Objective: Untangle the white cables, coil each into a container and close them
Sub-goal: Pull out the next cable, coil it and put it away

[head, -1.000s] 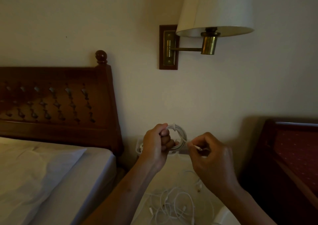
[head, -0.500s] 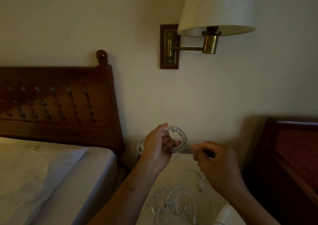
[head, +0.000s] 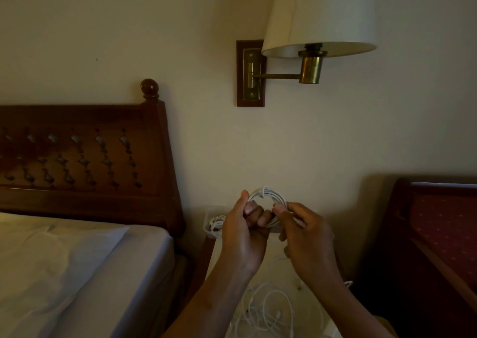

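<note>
**Q:** Hands first: what differs from half a second ago?

**A:** Right hand [head: 307, 237] has risen from the lower right, where it pinched the free end apart from the loop. It now meets the coiled cable [head: 268, 193], with thumb and forefinger closed on the right side. Left hand [head: 242, 237] keeps its earlier grip.

**Q:** And the pose?

**A:** Both backs face the camera. The left thumb lies up along the coil's top left and the fingers curl through the loop. The right hand's remaining fingers are loosely bent. The coil stands upright in the air between the two hands, above the far end of the table [head: 273, 265].

**Q:** Surroundings, near to far?

**A:** Nearest is a tangle of loose cables [head: 268, 312] on the pale table top, between the forearms. Beyond the hands, a clear container [head: 210, 221] sits at the table's far left corner with a white cable in it. To the left are the bed [head: 77, 273] and its wooden headboard [head: 82, 151]. A wall lamp [head: 317, 15] hangs above.
</note>
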